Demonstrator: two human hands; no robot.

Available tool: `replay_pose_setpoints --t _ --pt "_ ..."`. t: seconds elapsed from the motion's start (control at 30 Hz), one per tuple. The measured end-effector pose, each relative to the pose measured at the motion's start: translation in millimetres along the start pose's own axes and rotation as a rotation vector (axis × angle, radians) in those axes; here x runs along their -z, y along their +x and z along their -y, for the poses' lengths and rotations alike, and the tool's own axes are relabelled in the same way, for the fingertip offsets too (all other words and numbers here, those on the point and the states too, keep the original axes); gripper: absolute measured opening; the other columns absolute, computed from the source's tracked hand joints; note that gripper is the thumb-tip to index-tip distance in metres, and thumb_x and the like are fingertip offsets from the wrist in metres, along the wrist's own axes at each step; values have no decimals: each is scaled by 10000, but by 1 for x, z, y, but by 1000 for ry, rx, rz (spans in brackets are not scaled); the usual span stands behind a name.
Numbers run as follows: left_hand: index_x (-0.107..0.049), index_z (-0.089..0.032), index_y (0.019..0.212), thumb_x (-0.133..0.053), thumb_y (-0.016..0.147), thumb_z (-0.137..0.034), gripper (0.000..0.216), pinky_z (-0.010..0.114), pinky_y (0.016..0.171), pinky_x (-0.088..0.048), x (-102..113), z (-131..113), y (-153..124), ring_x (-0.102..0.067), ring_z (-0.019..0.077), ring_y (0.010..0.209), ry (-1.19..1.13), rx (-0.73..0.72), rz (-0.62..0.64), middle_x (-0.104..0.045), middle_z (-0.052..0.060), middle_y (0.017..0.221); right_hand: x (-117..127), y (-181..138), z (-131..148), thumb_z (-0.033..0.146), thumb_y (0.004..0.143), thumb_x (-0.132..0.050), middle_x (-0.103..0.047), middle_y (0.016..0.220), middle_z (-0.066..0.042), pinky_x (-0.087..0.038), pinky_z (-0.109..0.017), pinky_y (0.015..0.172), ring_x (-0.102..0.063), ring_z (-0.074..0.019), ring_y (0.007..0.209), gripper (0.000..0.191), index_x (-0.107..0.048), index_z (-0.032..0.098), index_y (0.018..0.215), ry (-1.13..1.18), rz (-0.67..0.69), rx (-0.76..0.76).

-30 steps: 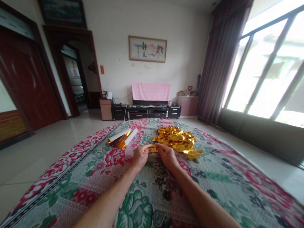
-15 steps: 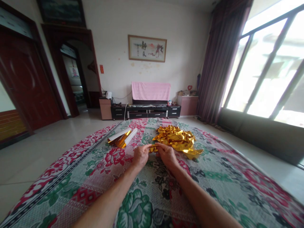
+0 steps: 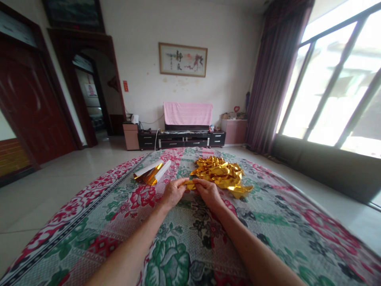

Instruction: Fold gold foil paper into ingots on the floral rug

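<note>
Across the floral cloth [image 3: 89,234], both forearms reach forward, cut off by the lower edge. The left hand [image 3: 172,193] and right hand [image 3: 209,192] pinch a small gold foil piece [image 3: 190,185] between closed fingertips. Their fingers hide most of it. Its long axis runs left to right. Just beyond lie a crumpled gold foil pile [image 3: 222,172] and rolled sheets [image 3: 152,172].

foil pile [image 3: 220,173] right of paper rolls [image 3: 152,172] | both on blanket [image 3: 190,242]
</note>
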State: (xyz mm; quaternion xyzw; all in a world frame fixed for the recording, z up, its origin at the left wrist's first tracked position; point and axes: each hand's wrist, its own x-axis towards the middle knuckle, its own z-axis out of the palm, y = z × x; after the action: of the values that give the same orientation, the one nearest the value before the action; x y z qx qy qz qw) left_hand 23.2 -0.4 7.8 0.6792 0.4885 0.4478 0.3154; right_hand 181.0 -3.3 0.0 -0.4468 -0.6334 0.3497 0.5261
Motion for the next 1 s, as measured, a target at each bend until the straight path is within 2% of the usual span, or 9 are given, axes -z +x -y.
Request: replay_pose_setpoints --t 0.1,0.2,0.4,0.53,0.67,0.87,1.0 --pt "-617 -183 1109 -466 772 -164 370 181 557 -515 0 0 0 -653 109 679 -13 47 45 -703 26 928 0 1 -2 325 750 -496 -680 769 -30 -481 -215 540 -590 -123 581 329 -687 158 960 -5 22 9" --pt "-624 -171 1095 -456 798 -220 344 187 561 -511 -1 3 0 -646 111 654 60 47 11 -715 27 815 0 3 -5 319 742 -499 -680 748 -27 -474 -214 528 -580 -119 555 325 -690 153 946 -34 10 -2" --pt "-647 -221 1050 -453 790 -191 326 185 644 -517 -1 0 -2 -645 104 728 140 -23 -40 -711 9 907 1 6 -8 290 717 -500 -672 682 -12 -458 -205 510 -563 -110 521 328 -688 152 948 -67 12 -46" --pt "-656 -246 1024 -454 775 -148 335 199 690 -515 1 -7 -5 -633 93 678 189 -39 -63 -716 -10 802 1 5 -7 256 696 -501 -673 675 -14 -442 -189 501 -566 -108 536 333 -688 147 949 -65 14 -60" --pt "-653 -235 1029 -448 761 -110 360 207 732 -507 1 -13 -6 -632 97 710 223 -10 -86 -714 -10 763 1 2 -5 305 720 -507 -682 692 -23 -461 -207 528 -566 -109 534 341 -693 143 954 -83 22 -29" --pt "-660 -221 1024 -456 782 -156 322 209 709 -511 0 -14 -8 -633 98 660 224 -1 -72 -718 7 764 0 2 -3 298 721 -505 -698 833 -41 -486 -225 551 -592 -122 574 343 -688 148 969 -49 -14 -49" --pt "-656 -226 1026 -464 787 -176 311 194 675 -514 1 -13 -8 -633 87 629 196 1 -64 -720 3 831 1 2 -4 306 728 -499 -691 764 -36 -459 -212 515 -582 -123 561 356 -681 141 987 -64 0 -50"
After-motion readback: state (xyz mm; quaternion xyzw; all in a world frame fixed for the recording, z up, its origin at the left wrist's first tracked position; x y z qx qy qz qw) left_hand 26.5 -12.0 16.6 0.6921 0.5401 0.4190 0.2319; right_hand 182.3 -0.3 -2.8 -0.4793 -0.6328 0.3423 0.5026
